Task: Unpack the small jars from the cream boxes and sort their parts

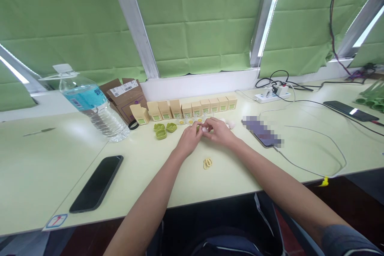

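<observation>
Two Hands Meet Over a Small Pale Piece

Bare hands come together just in front of a row of small boxes (186, 111), near its middle, on the side toward the wearer. The pale piece (205, 129) sits right at the fingertips, between the two hands. The right hand (220, 132) appears the nearer, its thumb and forefinger drawn into a narrow pinch on it. The left hand (189, 140) curls in from the other side, fingertips close by; whether they grip the piece or only steady it cannot be told, as the fingers hide much of the spot. What shows of the piece looks rounded and smooth, with no clear long axis.

Farther out from the row, toward the wearer, two thin yellow loops (207, 163) lie flat side by side, long axes pointing roughly toward the boxes. In front of the row's left part cluster three olive-green cups (161, 134), squarish and shallow, with rounded corners. Clear little packs (181, 121) with yellow marks stand against the row's foot, and whitish-pink lumps (231, 124) rest before its right end. The boxes are matte tan card with green panels, flaps raised at the left end. Beyond that end stands a clear, ribbed plastic bottle (96, 106).
</observation>
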Demonstrator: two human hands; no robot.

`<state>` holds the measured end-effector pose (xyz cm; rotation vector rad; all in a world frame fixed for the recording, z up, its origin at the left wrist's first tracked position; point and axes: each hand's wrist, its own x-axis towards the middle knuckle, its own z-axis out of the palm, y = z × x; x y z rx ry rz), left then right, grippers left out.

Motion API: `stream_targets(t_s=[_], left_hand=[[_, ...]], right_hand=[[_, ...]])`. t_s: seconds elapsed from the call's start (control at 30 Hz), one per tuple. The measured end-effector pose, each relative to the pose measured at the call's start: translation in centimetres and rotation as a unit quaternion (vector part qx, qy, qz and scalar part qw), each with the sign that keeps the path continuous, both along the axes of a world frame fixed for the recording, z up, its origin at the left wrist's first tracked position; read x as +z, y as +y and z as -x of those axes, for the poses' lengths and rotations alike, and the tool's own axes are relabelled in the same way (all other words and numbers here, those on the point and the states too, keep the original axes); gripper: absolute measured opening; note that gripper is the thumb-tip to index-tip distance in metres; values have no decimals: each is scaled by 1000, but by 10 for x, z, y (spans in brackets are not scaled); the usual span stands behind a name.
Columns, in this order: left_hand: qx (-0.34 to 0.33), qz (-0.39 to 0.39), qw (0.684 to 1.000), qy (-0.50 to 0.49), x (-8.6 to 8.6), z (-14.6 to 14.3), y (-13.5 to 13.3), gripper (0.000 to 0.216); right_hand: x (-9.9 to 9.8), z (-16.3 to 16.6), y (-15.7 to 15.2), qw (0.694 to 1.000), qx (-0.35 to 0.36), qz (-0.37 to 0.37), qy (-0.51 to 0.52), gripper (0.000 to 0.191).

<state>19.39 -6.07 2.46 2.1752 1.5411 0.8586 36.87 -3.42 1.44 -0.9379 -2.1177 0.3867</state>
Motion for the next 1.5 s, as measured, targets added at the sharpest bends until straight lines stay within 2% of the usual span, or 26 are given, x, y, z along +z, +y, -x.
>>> stream_targets(t_s=[0.23, 0.4, 0.67, 0.97, 1.27, 1.5], left_hand=[[6, 0, 999, -36, -1, 2, 0, 33], [10, 9, 998, -63, 0, 2, -1, 32], [-10, 24, 994, -105, 4, 3, -3, 36], [-31, 16, 994, -106, 3, 3, -2, 43], [4, 10, 997, -77, 0, 3, 1, 39], [27, 11, 998, -62, 0, 3, 1, 43]], right_hand=[[2, 3, -4, 999, 7, 20, 24, 11], [2, 3, -5, 996, 7, 62, 57, 16], [-1, 0, -3, 992, -7, 93, 85, 25], [-4, 0, 3, 993, -14, 62, 103, 28], [-4, -6, 10, 994, -42, 18, 96, 30], [0, -26, 24, 990, -104, -24, 93, 32]])
